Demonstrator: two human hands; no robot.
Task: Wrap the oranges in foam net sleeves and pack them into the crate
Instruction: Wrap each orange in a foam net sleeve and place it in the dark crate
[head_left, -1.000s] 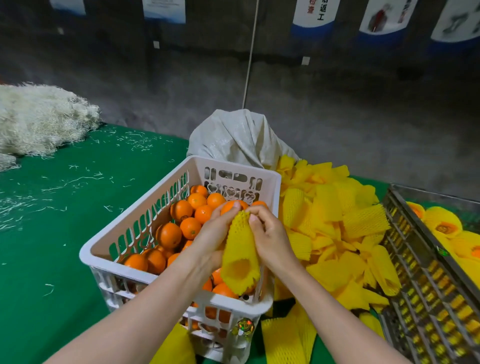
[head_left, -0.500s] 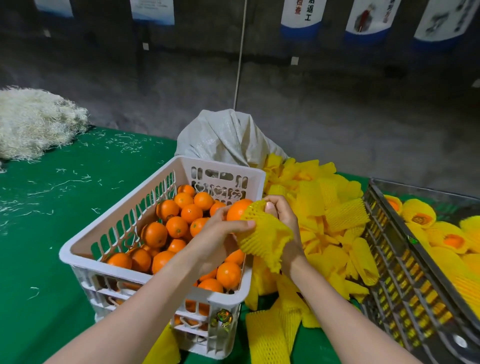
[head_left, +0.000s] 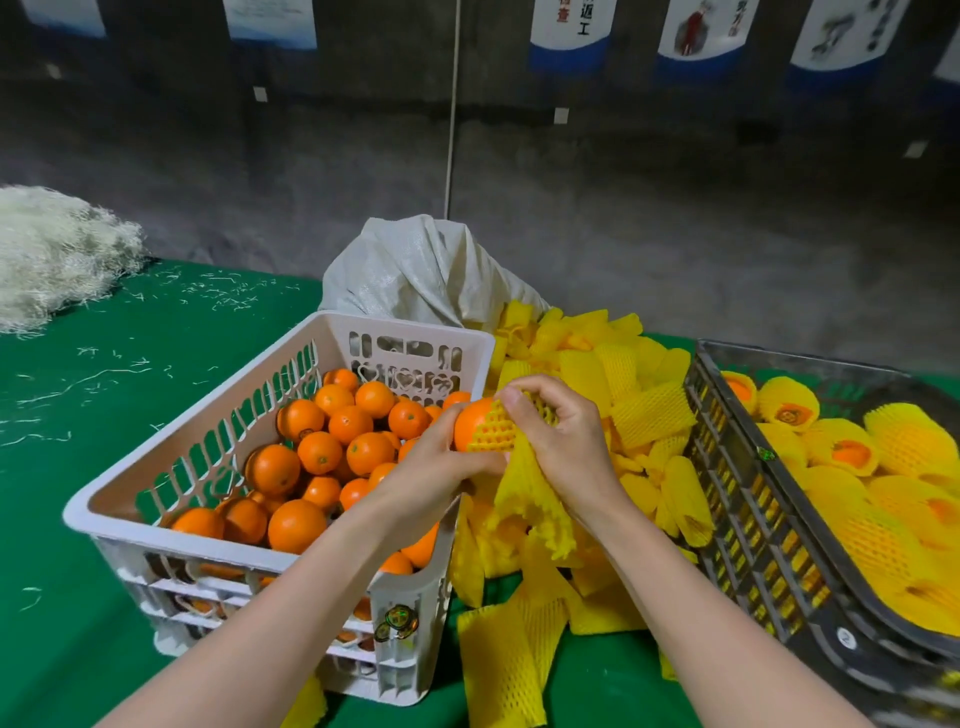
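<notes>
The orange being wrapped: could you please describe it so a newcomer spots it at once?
Find the white crate of bare oranges. Above its right rim, the left hand and right hand hold one orange. Unlike the crate's fruit, it is partly covered by a yellow foam net sleeve.

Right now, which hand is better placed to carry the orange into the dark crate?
Right, probably: the right hand grips the sleeve on the orange, and the dark crate sits on that side.

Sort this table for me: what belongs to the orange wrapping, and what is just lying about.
In the job: the orange held by the left hand, the foam net sleeve the right hand pulls over it, white basket, sleeve pile, dark crate.
Lying about: fibre heap, grey sack, wall posters.
</notes>
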